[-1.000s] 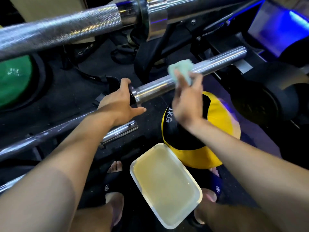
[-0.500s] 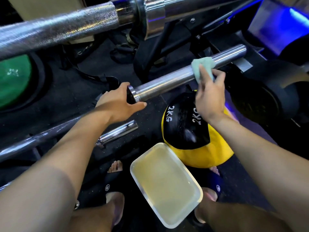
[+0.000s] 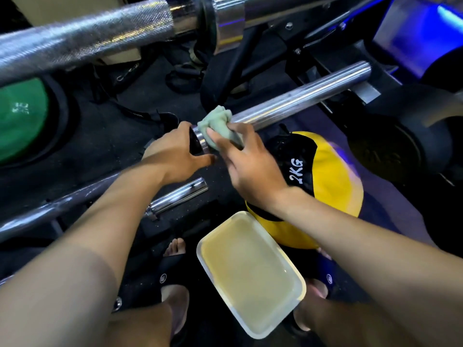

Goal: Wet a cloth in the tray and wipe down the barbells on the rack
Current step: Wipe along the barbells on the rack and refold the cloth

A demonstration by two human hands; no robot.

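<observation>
At the middle of the view, the pale green cloth (image 3: pixel 218 126) is pinched between the curled fingers (image 3: pixel 240 136) and thumb of the right hand (image 3: pixel 248 166) and pressed onto the chrome sleeve (image 3: pixel 295 101) of the middle barbell, just beside its collar (image 3: pixel 201 140). At nine o'clock from the cloth, the left hand (image 3: pixel 175 154) is wrapped round the bar behind the collar, fingers curled over it, so the bar appears to be steadied.

For the wipe to be done well, the cloth should be kept folded round the sleeve rather than laid on top, firm pressure held, and the stroke carried along the whole length toward the free end at two o'clock; the bar should be braced against rolling. The collar's edge, where grime gathers, merits a turn of the cloth.

The cloth looks bunched and damp, though wetness cannot be judged for certain. The sleeve is bright and smooth. At five o'clock, on the floor, the white tray (image 3: pixel 298 279) holds yellowish liquid. A knurled barbell (image 3: pixel 100 38) crosses at eleven o'clock, apparently yet to be wiped.
</observation>
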